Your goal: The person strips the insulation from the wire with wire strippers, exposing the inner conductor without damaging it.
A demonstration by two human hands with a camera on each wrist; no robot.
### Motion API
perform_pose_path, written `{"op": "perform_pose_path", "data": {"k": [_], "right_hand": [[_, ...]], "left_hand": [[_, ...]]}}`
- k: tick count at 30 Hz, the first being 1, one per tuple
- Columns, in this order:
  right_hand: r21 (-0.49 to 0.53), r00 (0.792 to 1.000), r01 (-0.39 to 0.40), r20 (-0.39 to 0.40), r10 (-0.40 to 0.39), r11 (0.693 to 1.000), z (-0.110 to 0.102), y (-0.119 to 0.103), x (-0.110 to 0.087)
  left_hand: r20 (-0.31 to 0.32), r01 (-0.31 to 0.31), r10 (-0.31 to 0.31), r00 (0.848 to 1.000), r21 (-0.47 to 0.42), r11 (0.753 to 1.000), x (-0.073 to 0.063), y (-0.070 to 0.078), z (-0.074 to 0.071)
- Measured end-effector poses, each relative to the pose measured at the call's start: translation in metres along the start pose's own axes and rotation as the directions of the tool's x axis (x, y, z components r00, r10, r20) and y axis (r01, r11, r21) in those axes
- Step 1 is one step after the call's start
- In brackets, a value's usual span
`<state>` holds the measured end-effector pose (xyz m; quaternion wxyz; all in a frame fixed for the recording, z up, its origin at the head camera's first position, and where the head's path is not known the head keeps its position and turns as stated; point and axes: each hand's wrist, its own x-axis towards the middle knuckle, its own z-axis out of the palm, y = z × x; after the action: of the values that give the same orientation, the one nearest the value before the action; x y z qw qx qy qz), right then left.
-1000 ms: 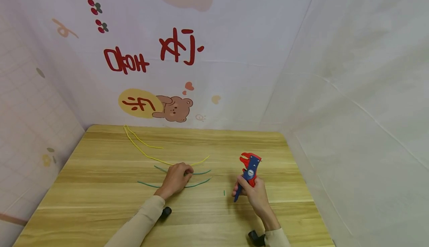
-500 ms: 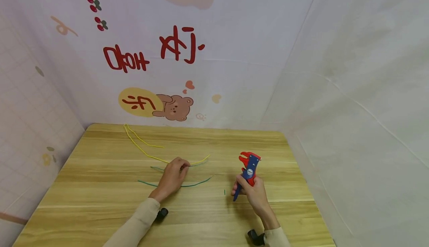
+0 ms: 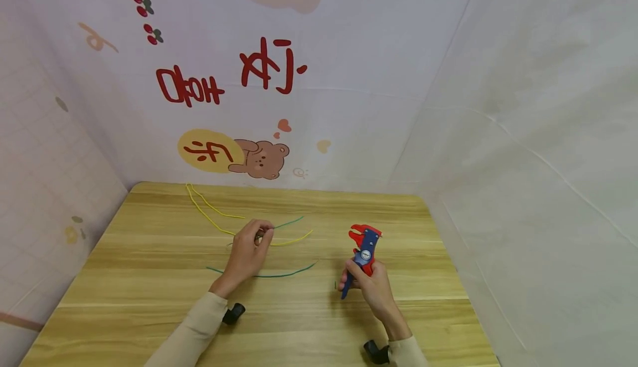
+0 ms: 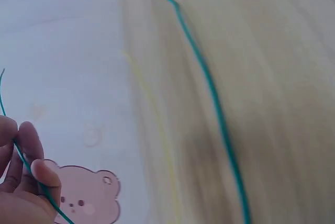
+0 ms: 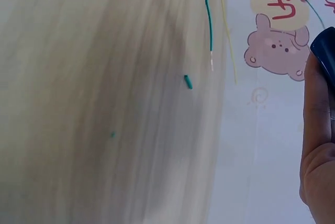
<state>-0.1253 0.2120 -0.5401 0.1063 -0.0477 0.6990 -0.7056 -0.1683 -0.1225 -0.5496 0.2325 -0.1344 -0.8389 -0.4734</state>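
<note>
My left hand [image 3: 248,248] pinches a green wire [image 3: 289,223] between thumb and fingers, lifted over the table, its free end pointing right. The left wrist view shows this hand [image 4: 26,182] at the lower left, with the wire [image 4: 52,200] running through the fingers. A red and blue wire stripper [image 3: 366,248] is gripped by the handle in my right hand [image 3: 374,285], its red head pointing away. Between me and the held wire, a second green wire [image 3: 284,275] lies on the table. Its right end [image 5: 212,62] shows bare metal in the right wrist view.
A long yellow wire [image 3: 294,241], bent back on itself, lies behind on the wooden table [image 3: 149,300]. A short green insulation piece [image 5: 188,81] and a tiny green bit [image 5: 112,134] lie near the right hand. White printed cloth [image 3: 349,107] stands along the table's back.
My left hand has picked up the farther green wire and moved it away and slightly left, over the yellow wire. The right hand with the stripper has shifted slightly left.
</note>
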Motion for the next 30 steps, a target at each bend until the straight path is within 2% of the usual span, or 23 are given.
{"op": "perform_pose_path", "data": {"k": [7, 12, 23, 30], "right_hand": [[-0.029, 0.999, 0.005, 0.039, -0.004, 1.000, 0.007, -0.009, -0.001], [-0.057, 0.995, 0.044, 0.095, -0.038, 0.997, 0.012, -0.016, 0.000], [-0.058, 0.969, 0.154, 0.206, -0.139, 0.986, 0.026, -0.029, 0.005], [-0.055, 0.947, 0.200, 0.266, -0.179, 0.978, 0.031, -0.032, 0.004]], "left_hand": [[-0.045, -0.051, 0.048, 0.998, -0.068, 0.996, 0.006, 0.016, -0.008], [-0.055, -0.100, 0.095, 0.994, -0.082, 0.992, 0.008, 0.026, -0.014], [-0.091, -0.173, 0.166, 0.982, -0.066, 0.983, 0.015, 0.047, -0.021], [-0.104, -0.175, 0.169, 0.980, -0.058, 0.983, 0.016, 0.055, -0.025]]}}
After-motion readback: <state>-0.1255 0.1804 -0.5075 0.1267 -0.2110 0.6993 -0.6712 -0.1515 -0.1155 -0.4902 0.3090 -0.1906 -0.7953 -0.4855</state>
